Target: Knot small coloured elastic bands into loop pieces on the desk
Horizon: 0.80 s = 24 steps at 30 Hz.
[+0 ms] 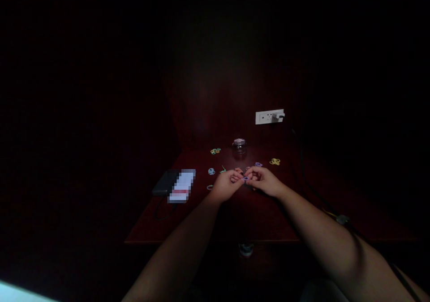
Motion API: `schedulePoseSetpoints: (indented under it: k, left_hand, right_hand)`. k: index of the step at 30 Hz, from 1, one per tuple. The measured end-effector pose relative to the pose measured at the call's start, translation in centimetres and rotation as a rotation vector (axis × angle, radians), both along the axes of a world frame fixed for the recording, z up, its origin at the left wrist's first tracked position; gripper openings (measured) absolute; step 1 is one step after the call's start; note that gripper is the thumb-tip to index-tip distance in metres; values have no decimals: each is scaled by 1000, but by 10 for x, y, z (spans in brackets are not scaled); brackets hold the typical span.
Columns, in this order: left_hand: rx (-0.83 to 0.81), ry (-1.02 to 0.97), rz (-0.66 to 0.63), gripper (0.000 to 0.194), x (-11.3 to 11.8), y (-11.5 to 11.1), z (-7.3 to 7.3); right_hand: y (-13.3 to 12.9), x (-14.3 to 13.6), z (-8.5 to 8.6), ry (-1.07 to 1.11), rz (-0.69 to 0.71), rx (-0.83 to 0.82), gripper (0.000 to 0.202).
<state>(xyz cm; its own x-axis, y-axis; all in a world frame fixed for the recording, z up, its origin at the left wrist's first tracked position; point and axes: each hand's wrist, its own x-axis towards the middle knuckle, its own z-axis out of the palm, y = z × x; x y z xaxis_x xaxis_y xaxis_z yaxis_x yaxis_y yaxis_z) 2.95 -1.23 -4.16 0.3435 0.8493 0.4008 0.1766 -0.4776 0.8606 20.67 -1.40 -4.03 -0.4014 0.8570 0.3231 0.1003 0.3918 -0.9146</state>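
Small purple loop [245, 178] — pinched in fingertips from both sides
The left hand [227, 185] and right hand [266, 180] meet on it, each seeming to grasp an edge between thumb and finger. Light, even tension would suit so thin a ring, thumbs angled aside so its hole shows in this dim light — orange loops [238, 171] lie just beyond the grip, blue loops [211, 171] to its left, yellow loops [275, 161] farther off to its right
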Motion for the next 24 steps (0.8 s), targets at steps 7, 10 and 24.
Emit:
schedulePoseSetpoints:
  k: [7, 10, 24]
  left_hand:
    - [0, 9, 3, 18, 0, 0, 0]
    - [6, 13, 15, 16, 0, -1, 1]
    - [10, 18, -9, 13, -1, -2, 1]
  right_hand:
    - [-3, 0, 5, -98, -32, 21, 31]
    - [-2, 1, 4, -119, -54, 37, 33]
    - [-3, 1, 6, -135, -91, 31, 29]
